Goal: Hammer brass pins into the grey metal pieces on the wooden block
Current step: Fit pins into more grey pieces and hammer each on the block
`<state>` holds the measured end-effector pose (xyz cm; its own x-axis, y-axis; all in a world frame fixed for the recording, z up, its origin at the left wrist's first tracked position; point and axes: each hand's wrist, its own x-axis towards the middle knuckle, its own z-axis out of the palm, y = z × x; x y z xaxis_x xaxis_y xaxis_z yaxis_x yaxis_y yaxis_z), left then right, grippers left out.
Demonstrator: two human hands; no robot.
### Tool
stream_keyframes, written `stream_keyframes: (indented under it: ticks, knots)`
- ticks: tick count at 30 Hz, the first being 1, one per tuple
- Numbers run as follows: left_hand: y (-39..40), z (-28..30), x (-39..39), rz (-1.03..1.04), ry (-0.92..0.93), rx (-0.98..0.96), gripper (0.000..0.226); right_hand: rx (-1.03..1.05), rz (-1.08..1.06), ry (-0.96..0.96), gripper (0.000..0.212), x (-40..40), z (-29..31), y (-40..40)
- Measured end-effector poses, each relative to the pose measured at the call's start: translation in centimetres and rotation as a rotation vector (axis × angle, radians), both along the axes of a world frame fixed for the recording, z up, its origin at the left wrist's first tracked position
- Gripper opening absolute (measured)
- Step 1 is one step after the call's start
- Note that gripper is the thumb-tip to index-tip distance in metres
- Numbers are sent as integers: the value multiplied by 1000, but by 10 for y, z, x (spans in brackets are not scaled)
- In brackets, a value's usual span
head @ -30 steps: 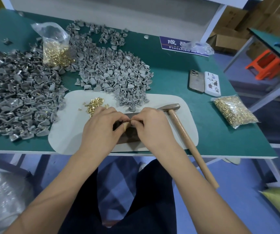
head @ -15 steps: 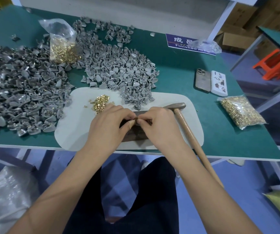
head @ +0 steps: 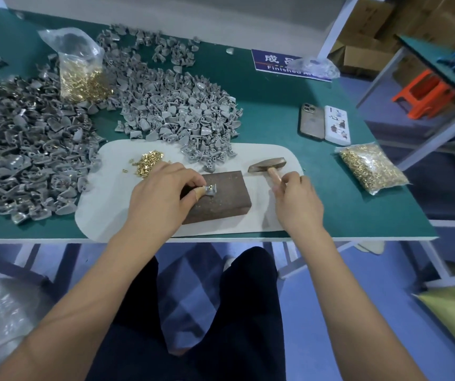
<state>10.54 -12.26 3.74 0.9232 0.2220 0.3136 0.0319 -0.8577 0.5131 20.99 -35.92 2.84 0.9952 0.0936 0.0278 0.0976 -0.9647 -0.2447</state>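
head view: the left hand (head: 160,193) pinches one grey metal piece (head: 210,190) on the wooden block (head: 218,196), which sits on the white mat (head: 105,204) near the table's front edge (head: 358,238). the right hand (head: 296,199) curls round the one hammer (head: 268,166) just beside the block. two phones (head: 323,122), two bags of brass pins (head: 371,167).

Your grey metal piece (head: 210,190), brass pin (head: 208,186) seated on top, sits on the brown wooden block's (head: 220,199) left end; hammer (head: 268,165) lies alongside, right.
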Motion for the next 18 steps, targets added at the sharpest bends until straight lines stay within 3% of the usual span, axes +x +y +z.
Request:
stream_keyframes:
  ticks: [5,8,11,14,18]
  knots:
    - [2,0,1,-2,10,-15,6,-78,22,34,23,8,16,-7]
    - [2,0,2,3,26,-19,6,306,122,88,26,0,30,-10]
    - [0,-1,1,4,17,-21,5,625,303,117,10,-20,43,-2]
    - [-1,-1,1,-7,4,-46,3,630,451,114,19,-38,40,8]
    - [-2,-1,2,-19,-17,-34,4,598,401,173,29,-48,36,17]
